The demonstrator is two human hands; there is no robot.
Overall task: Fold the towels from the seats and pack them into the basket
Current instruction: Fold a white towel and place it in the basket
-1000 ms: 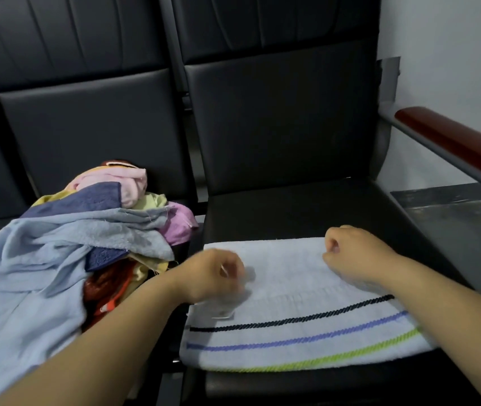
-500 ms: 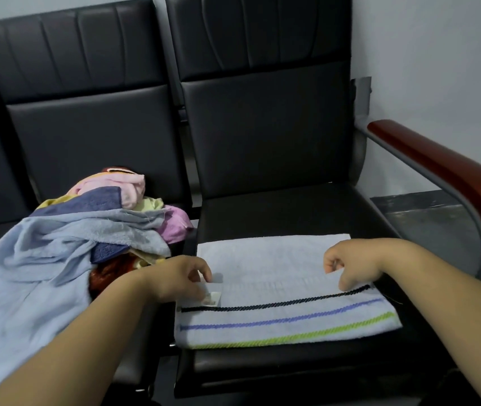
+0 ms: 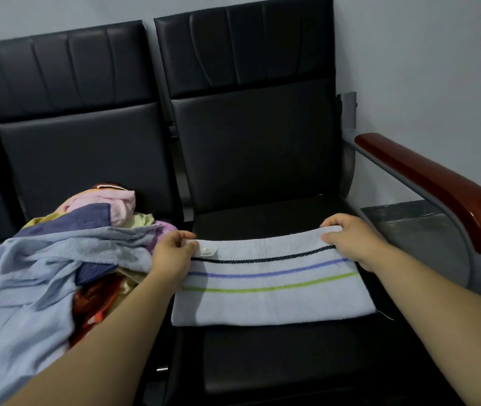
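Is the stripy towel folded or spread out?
Folded, it seems: the towel lies as a thick rectangle on the seat, while the left hand and right hand pinch its far corners.

Row of black padded seats, side by side. On the right-hand one, lying flat toward the front edge: a folded towel, pale, with black, purple and green stripes. On the neighbouring one, heaped loosely: a pile of towels, light blue uppermost, pink, yellow and possibly red beneath, spilling over the front.
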